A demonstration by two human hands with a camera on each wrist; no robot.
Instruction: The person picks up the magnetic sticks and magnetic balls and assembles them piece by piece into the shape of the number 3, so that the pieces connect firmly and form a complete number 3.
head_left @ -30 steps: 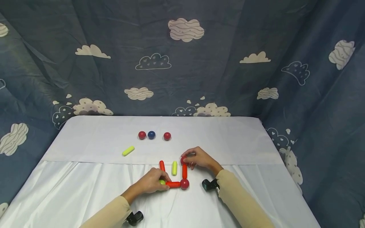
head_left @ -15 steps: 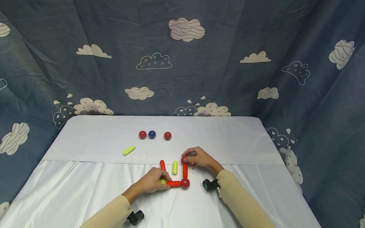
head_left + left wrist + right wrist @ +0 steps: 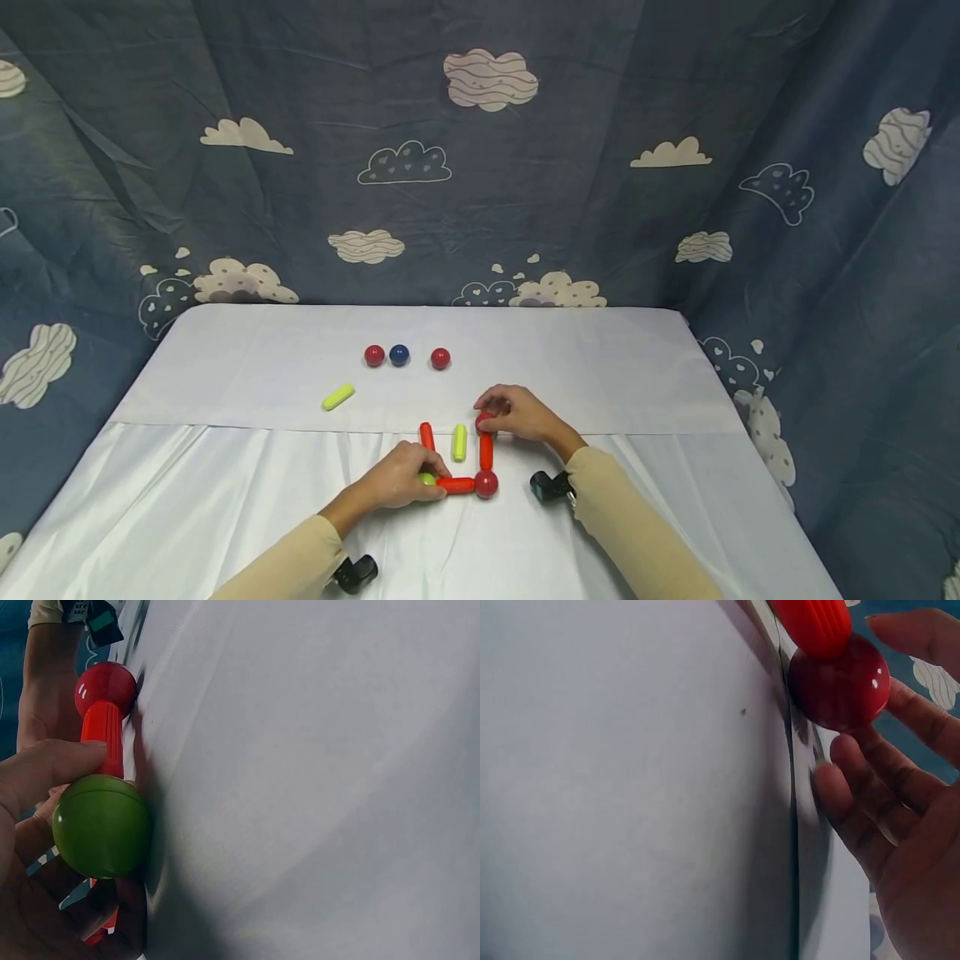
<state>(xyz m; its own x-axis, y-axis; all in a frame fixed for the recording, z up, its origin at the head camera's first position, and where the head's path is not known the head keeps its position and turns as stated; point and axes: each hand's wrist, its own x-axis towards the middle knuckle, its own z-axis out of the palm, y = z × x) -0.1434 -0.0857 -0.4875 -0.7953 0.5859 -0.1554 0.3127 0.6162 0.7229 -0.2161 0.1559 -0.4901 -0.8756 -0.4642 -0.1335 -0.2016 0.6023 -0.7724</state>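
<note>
My left hand [image 3: 405,475] holds a green ball [image 3: 103,826] at the near left corner of a U-shaped assembly; its thumb presses a red rod [image 3: 456,485] joined to that ball. This rod ends at a red ball [image 3: 486,484], from which a second red rod [image 3: 487,452] runs away from me. At the far end, my right hand [image 3: 521,414] has its thumb and fingers loosely curled round another red ball [image 3: 840,684]. A third red rod [image 3: 427,437] points away beyond my left hand; its near end is hidden by the fingers.
A yellow-green rod [image 3: 459,442] lies inside the U, and another yellow-green rod [image 3: 338,397] lies farther left. Toward the back of the white-covered table [image 3: 585,358] sit a red ball [image 3: 374,356], a blue ball [image 3: 399,355] and another red ball [image 3: 440,358].
The fingers of my right hand have shifted slightly and loosened around the far red ball. My left hand and the assembly stay where they were.
</note>
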